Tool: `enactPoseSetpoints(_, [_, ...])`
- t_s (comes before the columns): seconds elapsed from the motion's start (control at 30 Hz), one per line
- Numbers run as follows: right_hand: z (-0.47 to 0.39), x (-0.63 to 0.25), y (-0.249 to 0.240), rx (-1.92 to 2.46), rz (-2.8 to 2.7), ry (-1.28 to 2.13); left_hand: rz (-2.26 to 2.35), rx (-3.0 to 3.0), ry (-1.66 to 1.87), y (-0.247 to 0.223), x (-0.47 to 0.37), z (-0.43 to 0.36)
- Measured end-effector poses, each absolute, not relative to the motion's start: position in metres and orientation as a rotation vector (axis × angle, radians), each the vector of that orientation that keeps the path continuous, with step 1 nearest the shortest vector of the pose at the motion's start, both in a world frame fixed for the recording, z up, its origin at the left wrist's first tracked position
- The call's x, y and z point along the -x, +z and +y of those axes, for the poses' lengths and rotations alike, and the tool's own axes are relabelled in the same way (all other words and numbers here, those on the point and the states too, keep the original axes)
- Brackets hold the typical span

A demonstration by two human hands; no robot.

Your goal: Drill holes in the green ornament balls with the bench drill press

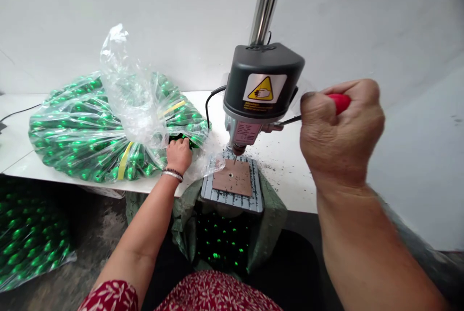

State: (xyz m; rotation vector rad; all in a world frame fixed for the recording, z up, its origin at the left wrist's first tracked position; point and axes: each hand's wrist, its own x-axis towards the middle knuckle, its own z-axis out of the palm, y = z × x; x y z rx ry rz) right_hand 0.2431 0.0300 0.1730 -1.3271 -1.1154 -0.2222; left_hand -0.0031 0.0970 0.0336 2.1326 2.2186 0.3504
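One red-handled metal lever [293,120] is encircled by the tightly closed right hand [340,134]; shiny green balls [74,146] in a clear plastic bag [125,103] lie at the left hand [179,154], its hold undeterminable. Between grips, loose bag edge could be snagged by the dark-grey drill press [266,81]. Beneath: white tabletop [294,172], shaving-littered; beyond: plain white wall [181,16].

Left forearm [154,219]: we stretch it forward from the lower left, slanting inward.
Left hand [179,155]: we reach out with the back upward, our fingers bent, their tips hidden.
Right forearm [369,238]: ours slants up and inward from the lower right.
Right hand [337,147]: we hold it raised, higher than our left, curled into a fist.
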Motion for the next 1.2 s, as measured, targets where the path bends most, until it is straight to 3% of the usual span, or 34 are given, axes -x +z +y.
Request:
enactPoseSetpoints(0.1, [0.029,-0.245,0.169,1.299,-1.140,-0.207,2.274,-2.141,0.038,0.035,0.004,0.112])
enactPoseSetpoints(0.2, [0.029,-0.247,0.167,1.294,-1.164,-0.220,2.257,-2.170,0.021,0.032,0.003,0.111])
enactPoseSetpoints(0.33, [0.031,-0.247,0.165,1.291,-1.193,-0.222,2.072,-2.030,0.559,0.033,0.007,0.083])
enactPoseSetpoints(0.43, [0.031,-0.245,0.164,1.284,-1.199,-0.225,1.548,-1.721,0.993,0.031,0.006,0.052])
enactPoseSetpoints(0.5, [0.032,-0.245,0.164,1.275,-1.202,-0.226,1.242,-1.432,1.078,0.026,0.000,0.034])
enactPoseSetpoints(0.67, [0.031,-0.244,0.166,1.296,-1.206,-0.210,1.080,-1.139,0.988,0.010,-0.024,0.024])
enactPoseSetpoints(1.2, [0.037,-0.256,0.155,1.214,-1.325,-0.157,1.340,-1.705,0.694,0.014,-0.052,0.054])
